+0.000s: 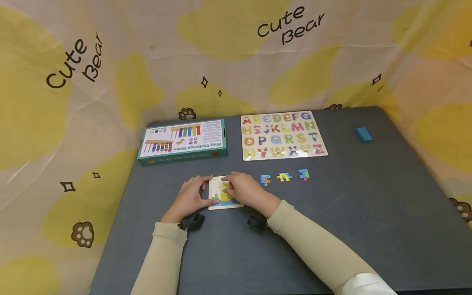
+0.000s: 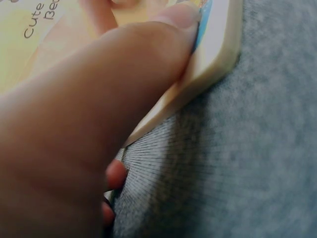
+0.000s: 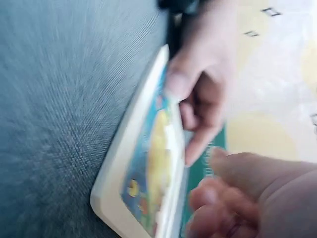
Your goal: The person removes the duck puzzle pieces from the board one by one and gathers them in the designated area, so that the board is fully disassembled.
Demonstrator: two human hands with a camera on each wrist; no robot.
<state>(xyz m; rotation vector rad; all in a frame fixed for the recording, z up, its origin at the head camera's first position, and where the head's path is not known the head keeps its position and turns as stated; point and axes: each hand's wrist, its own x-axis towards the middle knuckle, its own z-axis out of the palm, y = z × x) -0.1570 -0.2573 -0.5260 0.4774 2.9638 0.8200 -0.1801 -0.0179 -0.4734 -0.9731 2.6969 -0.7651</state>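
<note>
A small square jigsaw board (image 1: 225, 207) with a pale frame lies on the table, its lower part filled by a yellow and blue picture. My left hand (image 1: 188, 198) grips the board's left side; its thumb (image 2: 163, 44) presses on the lower left corner in the left wrist view. Over the board's upper right my right hand (image 1: 245, 190) is bent, its fingers (image 3: 205, 196) curled in the right wrist view. A yellow patch shows by its fingertips, but whether they pinch it is unclear. To the right lie three loose jigsaw pieces: blue-orange (image 1: 265, 179), yellow (image 1: 284, 177) and blue-green (image 1: 304, 174).
Behind my left hand lies a green and white game box (image 1: 182, 141). An alphabet board (image 1: 284, 135) full of coloured letters is at the back middle, beyond the loose pieces. A blue block (image 1: 363, 135) sits at the back right of the grey table (image 1: 350, 205).
</note>
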